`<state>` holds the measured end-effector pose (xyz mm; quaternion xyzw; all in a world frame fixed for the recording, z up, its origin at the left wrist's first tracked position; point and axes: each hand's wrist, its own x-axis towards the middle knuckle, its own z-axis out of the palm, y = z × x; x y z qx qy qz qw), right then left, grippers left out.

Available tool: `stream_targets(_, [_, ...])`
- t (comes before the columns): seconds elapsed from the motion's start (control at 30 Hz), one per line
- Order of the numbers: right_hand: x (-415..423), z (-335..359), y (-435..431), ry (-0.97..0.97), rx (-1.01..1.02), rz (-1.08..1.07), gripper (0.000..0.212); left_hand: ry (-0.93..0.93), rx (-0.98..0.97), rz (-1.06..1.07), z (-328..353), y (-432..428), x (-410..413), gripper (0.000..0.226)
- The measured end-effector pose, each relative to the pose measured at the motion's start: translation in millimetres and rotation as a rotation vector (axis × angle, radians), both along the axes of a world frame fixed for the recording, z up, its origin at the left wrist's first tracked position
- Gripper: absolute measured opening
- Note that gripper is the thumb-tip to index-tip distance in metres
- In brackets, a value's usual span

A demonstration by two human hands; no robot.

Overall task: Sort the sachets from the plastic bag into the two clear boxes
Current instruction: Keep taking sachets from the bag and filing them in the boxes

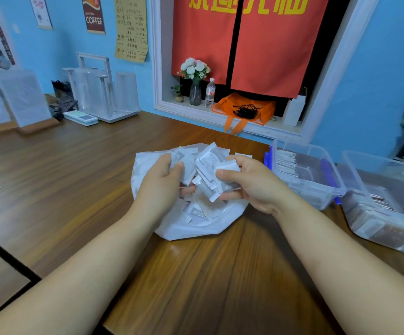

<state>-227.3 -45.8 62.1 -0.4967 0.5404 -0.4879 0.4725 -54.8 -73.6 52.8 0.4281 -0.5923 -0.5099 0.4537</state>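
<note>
White plastic bag (196,228) lies open on the wood-grain table (75,165), centre of the head view, w/ loose sachets (199,211) inside its mouth. Both hands are over the bag, raised a little above it. L hand (162,182) grips one side of a bunch of sachets (208,165), thumb on top, fingers curled under. R hand (251,182) grips the other side, thumb pressed on a white packet, fingers curled beneath. The bunch is mostly white packets, fanned out at diff. angles between the 2 hands.

To the right, 2 clear boxes sit side by side on the table. Near box (317,197), w/ blue clips, holds a row of white sachets (286,163) on edge at its far-left end. Far box (377,158), at the frame edge, holds brown sachets (387,228) in a row.

Behind, on the window ledge: flower vase (195,93), water bottle (210,93), orange bag (244,108), red curtain (256,44) above.
</note>
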Motion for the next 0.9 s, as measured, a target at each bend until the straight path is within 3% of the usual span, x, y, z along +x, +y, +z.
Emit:
stream_targets(0.13, [-22.0, 5.1, 28.7, 0.169, -0.074, -0.054, 0.018, 0.042, 0.050, -0.190, 15.6, 17.4, -31.7, 0.024])
stream_targets(0.27, [-57.4, 11.6, 67.9, 0.455, -0.088, -0.207, 0.015, 0.036, 0.078, -0.368, 21.4, 39.4, -69.1, 0.019])
stream_targets(0.5, [-97.3, 6.5, 141.1, 0.806, -0.032, -0.433, 0.020, -0.060, -0.035, -0.593, -1.2, 63.4, -130.7, 0.013])
stream_targets(0.73, [-101.3, -20.9, 180.5, 0.667, -0.048, -0.606, 0.034, -0.361, -0.371, -0.726, -32.3, 78.6, -149.9, 0.020])
stream_targets(0.9, [-96.5, -31.6, 182.1, 0.776, 0.101, -0.441, 0.038, -0.391, -0.465, -0.768, -43.3, 76.4, -147.4, 0.023])
